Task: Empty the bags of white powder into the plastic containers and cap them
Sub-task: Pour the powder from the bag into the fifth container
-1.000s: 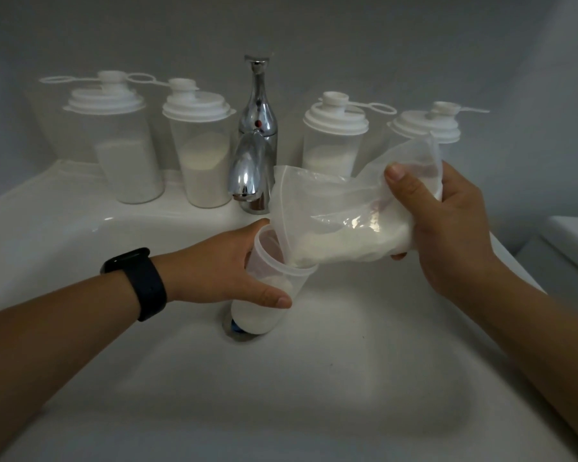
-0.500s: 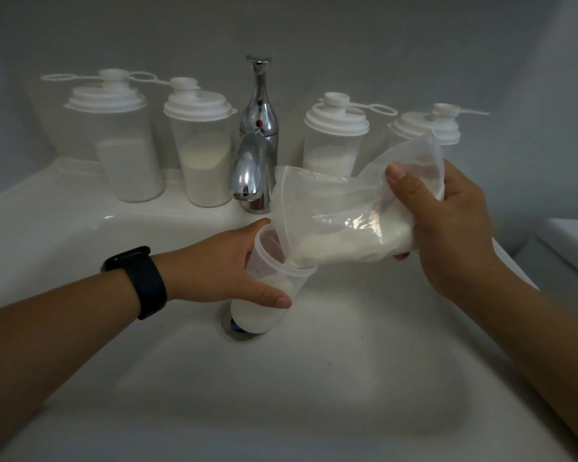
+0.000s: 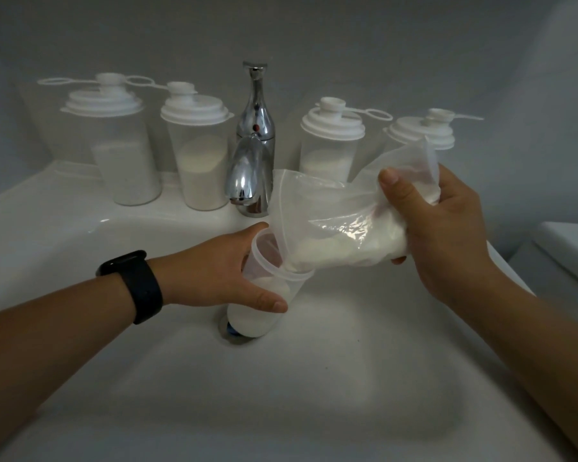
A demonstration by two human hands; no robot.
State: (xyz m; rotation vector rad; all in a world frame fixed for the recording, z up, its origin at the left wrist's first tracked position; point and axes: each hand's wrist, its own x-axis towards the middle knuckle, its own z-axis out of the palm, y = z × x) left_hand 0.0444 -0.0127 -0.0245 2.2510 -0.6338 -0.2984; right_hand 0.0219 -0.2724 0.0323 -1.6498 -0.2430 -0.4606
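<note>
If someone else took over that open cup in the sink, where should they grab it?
Round the open container's upper wall, just under the rim, coming from its left as the left hand does. It leans, and the bag fills its right side.

I am standing at a bathroom washbasin. A white ceramic sink (image 3: 314,378) fills the space below me, with a metal drain (image 3: 229,331) at the bottom of its bowl. A chrome mixer tap (image 3: 252,141) rises from the back ledge against a plain grey wall (image 3: 281,28). At my right is a white toilet cistern (image 3: 571,255).
</note>
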